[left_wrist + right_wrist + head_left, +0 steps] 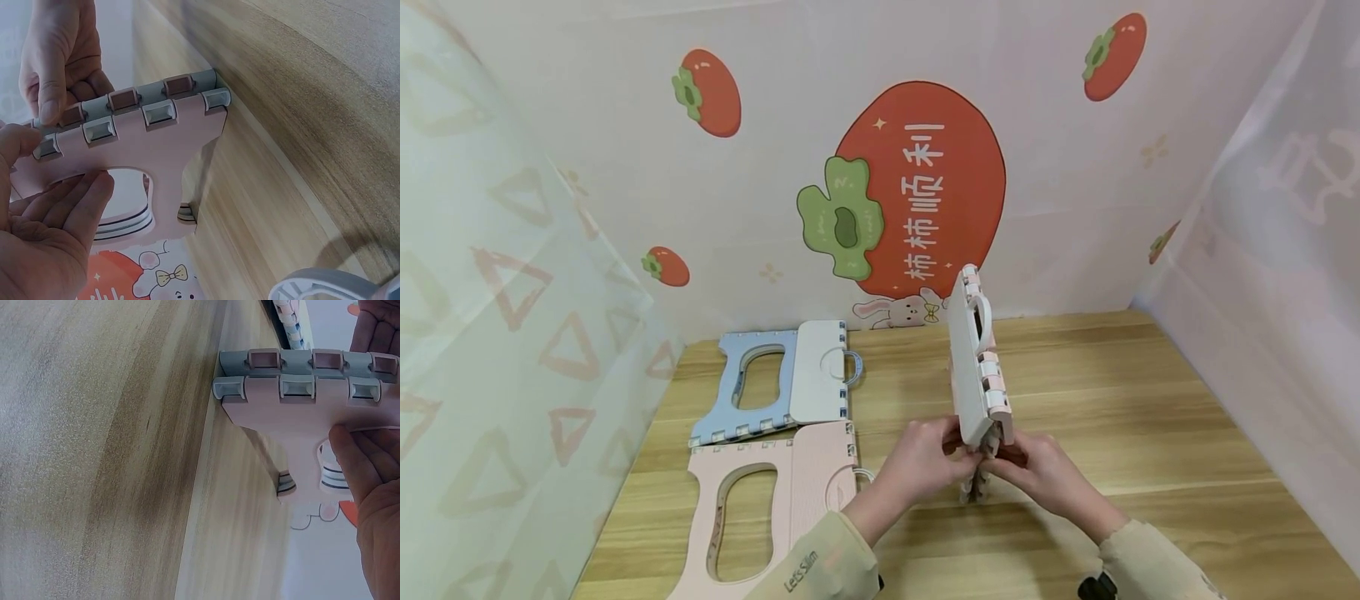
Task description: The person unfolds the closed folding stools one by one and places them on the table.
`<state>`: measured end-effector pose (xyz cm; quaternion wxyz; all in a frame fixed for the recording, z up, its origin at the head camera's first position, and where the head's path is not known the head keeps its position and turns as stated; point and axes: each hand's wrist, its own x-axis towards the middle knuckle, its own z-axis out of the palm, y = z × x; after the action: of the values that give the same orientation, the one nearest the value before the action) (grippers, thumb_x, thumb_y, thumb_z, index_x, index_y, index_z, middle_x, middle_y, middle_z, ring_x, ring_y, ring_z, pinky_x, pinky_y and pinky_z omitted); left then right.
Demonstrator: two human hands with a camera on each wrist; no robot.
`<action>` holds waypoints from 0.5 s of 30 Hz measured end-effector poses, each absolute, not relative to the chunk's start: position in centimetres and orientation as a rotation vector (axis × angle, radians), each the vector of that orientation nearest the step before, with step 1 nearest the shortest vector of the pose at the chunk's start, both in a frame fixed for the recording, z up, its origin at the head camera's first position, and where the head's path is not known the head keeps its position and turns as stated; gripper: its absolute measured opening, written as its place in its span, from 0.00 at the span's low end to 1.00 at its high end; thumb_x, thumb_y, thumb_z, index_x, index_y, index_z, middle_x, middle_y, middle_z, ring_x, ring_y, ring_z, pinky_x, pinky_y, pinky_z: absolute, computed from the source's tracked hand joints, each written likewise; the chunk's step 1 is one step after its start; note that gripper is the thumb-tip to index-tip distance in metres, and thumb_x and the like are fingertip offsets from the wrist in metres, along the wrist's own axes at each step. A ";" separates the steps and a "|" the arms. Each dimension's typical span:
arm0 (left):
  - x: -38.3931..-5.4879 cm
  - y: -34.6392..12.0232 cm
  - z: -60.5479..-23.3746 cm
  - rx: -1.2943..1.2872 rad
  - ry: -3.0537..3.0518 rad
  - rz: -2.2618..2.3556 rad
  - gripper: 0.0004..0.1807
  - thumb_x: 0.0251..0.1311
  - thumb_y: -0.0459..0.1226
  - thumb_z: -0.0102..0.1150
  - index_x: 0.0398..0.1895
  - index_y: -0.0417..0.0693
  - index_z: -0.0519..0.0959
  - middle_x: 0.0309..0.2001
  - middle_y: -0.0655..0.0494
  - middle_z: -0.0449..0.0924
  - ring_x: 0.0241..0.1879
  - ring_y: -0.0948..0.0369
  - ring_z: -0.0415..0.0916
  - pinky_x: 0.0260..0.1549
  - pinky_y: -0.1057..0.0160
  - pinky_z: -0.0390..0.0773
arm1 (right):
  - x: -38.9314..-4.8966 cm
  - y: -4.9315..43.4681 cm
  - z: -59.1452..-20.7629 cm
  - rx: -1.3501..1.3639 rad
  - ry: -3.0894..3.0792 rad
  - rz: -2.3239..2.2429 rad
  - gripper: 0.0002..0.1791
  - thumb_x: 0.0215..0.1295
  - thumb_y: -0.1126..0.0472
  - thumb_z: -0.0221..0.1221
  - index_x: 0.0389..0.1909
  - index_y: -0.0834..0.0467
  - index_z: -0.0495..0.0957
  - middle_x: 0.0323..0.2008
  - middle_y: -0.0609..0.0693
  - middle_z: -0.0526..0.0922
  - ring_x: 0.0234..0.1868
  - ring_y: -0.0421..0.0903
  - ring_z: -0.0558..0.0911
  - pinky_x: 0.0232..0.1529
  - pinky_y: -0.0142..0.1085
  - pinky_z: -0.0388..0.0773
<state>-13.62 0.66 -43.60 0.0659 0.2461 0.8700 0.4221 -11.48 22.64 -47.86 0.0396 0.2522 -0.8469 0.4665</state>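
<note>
A pink and white folding step stool (964,358) stands on edge between both hands, its carrying handle (983,323) toward the upper end. My left hand (928,454) grips the near end from the left. In the left wrist view its fingers reach into the oval opening of a pink leg panel (169,134), with the thumb by the hinged edge. On the opposite side my right hand (1045,473) holds the same end. In the right wrist view, its fingers also go into a leg opening, below a row of grey and pink hinge knuckles (297,385).
Two more folded stools lie flat on the wooden table (1112,417) to the left: a blue and white one (818,375) farther back and a pink one (816,454) nearer, partly behind the left sleeve. A persimmon-printed cloth (752,217) rises behind the table.
</note>
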 end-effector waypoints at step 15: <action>-13.6 0.0 -43.9 0.749 2.655 1.248 0.18 0.59 0.40 0.71 0.52 0.48 0.84 0.46 0.58 0.89 0.42 0.70 0.82 0.40 0.73 0.82 | -11.4 22.5 -47.8 0.783 -2.561 1.360 0.20 0.65 0.63 0.68 0.58 0.61 0.81 0.47 0.58 0.89 0.45 0.38 0.87 0.40 0.34 0.88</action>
<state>-13.64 -0.02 -43.86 0.0569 0.2471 0.8754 0.4115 -11.37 22.47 -47.77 0.0689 0.2601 -0.8506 0.4518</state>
